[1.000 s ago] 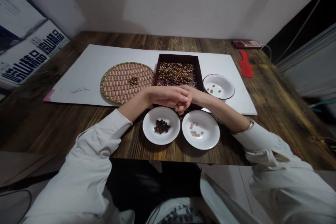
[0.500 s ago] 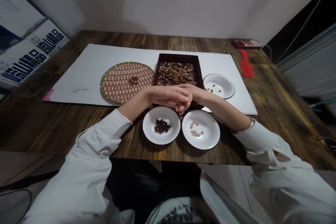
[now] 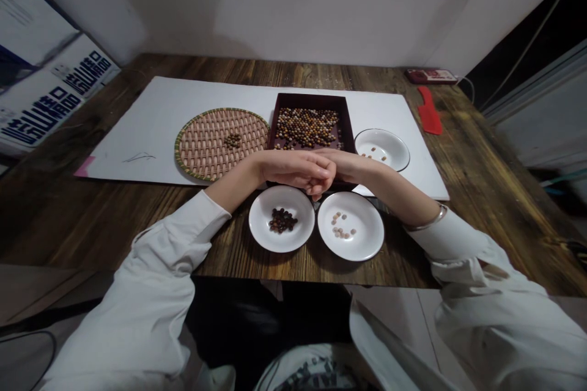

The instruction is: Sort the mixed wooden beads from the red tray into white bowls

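Note:
My left hand [image 3: 298, 170] is over the front edge of a dark red tray [image 3: 346, 119], its fingers curled together. Whether anything is in them is hidden. Crossed behind it and touching it is my right hand [image 3: 345, 165], whose fingers I cannot see. The tray holds many small mixed beads [image 3: 307, 127] in brown, yellow and pale tones. Just below the hands stand two white dishes: the left dish [image 3: 261, 235] holds dark beads [image 3: 283, 220], the right dish [image 3: 367, 244] several pale beads [image 3: 342, 232].
A round woven tray [image 3: 197, 146] with a small pile of greenish-brown beads [image 3: 232, 141] lies at left. Another white dish [image 3: 397, 149] with a few tan beads is by my right forearm. A red scraper [image 3: 430, 113] and a red device with a cable [image 3: 431, 76] lie at far right.
My right forearm has shifted slightly up over the edge of the right-hand dish, covering a little more of it. The hands stay together in the same place.

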`<action>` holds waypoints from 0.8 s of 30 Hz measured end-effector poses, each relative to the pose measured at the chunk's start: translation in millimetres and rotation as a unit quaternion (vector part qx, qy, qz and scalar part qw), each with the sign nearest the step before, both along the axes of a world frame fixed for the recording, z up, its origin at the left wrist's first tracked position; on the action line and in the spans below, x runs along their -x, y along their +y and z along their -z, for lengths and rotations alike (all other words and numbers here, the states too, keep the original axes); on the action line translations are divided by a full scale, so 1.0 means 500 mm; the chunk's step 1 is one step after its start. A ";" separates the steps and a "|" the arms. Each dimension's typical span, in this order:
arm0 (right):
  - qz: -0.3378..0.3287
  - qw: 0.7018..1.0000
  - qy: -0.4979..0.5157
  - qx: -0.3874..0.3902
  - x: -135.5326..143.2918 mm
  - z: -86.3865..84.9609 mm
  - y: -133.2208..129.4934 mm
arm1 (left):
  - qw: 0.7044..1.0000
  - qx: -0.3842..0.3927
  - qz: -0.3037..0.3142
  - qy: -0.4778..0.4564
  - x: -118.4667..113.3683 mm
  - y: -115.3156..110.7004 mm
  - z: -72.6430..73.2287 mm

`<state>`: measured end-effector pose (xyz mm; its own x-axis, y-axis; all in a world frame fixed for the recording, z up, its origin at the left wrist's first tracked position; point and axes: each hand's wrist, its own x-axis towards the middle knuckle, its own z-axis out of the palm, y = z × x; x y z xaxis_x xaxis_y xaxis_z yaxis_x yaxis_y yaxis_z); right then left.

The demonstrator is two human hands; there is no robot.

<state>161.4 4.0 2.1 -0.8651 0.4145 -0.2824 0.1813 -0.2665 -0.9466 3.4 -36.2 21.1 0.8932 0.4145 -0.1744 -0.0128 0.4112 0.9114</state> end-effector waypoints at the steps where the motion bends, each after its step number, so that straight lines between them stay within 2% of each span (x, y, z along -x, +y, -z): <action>1: -0.008 1.000 -0.001 -0.006 0.000 -0.002 0.000 | 1.000 0.001 -0.001 0.001 -0.001 -0.001 -0.001; 7: -0.014 0.999 0.012 -0.027 -0.001 -0.007 0.001 | 1.000 0.002 -0.009 0.007 -0.002 -0.005 -0.008; 13: 0.008 1.000 -0.014 0.020 0.005 -0.018 -0.005 | 1.000 0.009 0.009 -0.009 0.001 -0.003 -0.005; 17: 0.022 0.999 -0.028 0.036 0.005 -0.022 -0.008 | 1.000 0.003 -0.001 -0.013 -0.002 -0.002 -0.004; 21: 0.001 0.998 -0.014 0.058 0.000 -0.010 -0.003 | 0.999 -0.004 -0.038 -0.018 -0.009 -0.002 -0.005; 24: 0.032 0.997 -0.006 0.075 0.000 0.007 0.006 | 0.997 -0.008 -0.059 -0.041 -0.012 0.000 -0.002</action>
